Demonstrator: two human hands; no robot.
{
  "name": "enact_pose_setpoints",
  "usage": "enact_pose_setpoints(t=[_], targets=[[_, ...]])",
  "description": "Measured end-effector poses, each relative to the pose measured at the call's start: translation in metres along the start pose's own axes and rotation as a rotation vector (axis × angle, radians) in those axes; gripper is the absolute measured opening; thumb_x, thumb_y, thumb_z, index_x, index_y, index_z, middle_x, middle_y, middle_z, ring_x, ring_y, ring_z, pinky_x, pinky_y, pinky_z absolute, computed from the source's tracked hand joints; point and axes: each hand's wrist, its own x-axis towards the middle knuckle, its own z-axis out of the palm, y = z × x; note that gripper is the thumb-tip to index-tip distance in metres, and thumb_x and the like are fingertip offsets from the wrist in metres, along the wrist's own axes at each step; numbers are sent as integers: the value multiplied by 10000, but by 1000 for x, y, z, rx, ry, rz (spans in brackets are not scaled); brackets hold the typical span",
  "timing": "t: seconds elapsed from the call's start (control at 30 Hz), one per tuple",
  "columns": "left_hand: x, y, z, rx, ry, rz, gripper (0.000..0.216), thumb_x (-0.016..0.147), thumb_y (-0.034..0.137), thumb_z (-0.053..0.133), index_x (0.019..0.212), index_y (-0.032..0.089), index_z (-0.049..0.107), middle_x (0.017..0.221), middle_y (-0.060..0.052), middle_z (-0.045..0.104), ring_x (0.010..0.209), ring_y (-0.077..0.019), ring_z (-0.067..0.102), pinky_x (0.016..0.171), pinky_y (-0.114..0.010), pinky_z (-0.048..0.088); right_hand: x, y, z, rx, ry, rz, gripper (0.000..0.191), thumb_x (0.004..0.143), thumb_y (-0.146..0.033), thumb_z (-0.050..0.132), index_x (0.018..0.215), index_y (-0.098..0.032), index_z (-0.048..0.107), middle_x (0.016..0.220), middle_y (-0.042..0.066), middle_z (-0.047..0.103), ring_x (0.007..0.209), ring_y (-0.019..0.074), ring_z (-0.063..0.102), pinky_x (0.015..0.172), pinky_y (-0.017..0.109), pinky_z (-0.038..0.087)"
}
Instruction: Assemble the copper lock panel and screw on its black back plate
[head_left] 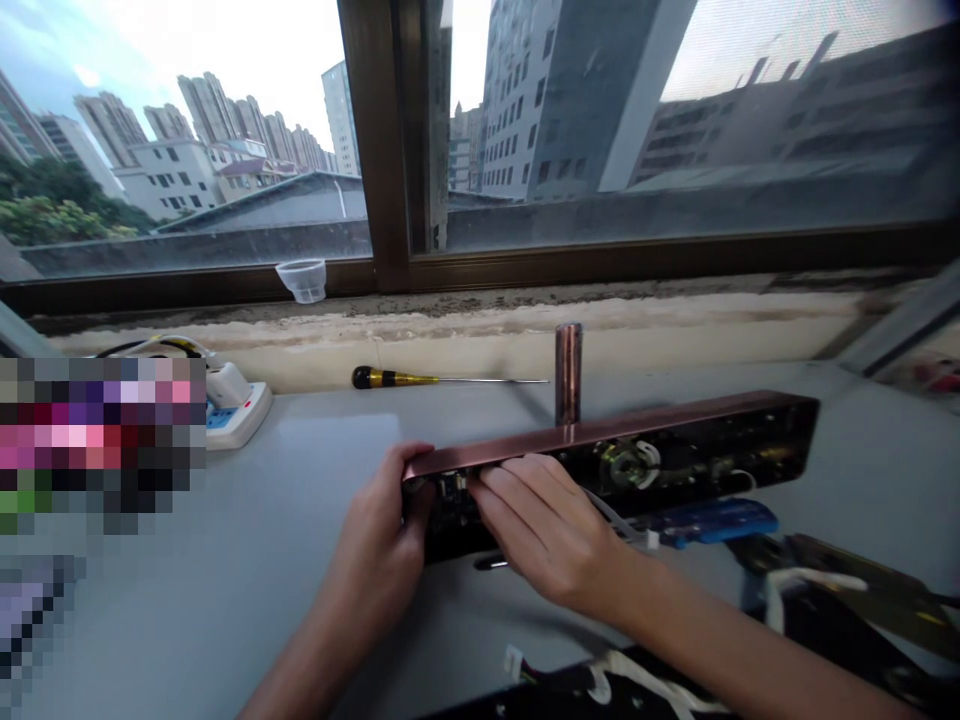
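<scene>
The left hand was closed around the near-left end of the housing, thumb at its open face and fingers curling over the top edge. The right hand sat just beside it, its fingers bunched and bent at that open face — whether they pinched a small part inside, I cannot tell. The housing lay in front of both hands, tilted, its copper-coloured side up and its dark inside towards the person; from the left hand it ran off to the right, well past the right hand. Inside, to the right of the right hand's knuckles, showed a round part.

Beyond the right hand, behind the housing, a copper post stood upright; I cannot tell whether the two were joined. Beyond the left hand lay a screwdriver, its shaft pointing towards the post. Right of the right hand's wrist was a blue handle, with a white plug near it. Below the right forearm lay a black panel with pale wiring. Far to the left of the left hand, a power strip rested on the table — and beyond that hand, by the window, stood a clear cup.
</scene>
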Motion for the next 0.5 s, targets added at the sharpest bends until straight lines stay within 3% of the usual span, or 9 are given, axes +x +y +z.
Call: enact_pose_setpoints(t=[0.5], targets=[[0, 0, 1, -11, 4, -12, 205, 829, 166, 376, 1009, 212, 461, 974, -61, 637, 905, -196, 573, 782, -359, 437, 0, -6, 4, 56, -8, 104, 149, 790, -49, 484, 838, -26, 623, 728, 114, 613, 727, 206, 522, 656, 354, 418]])
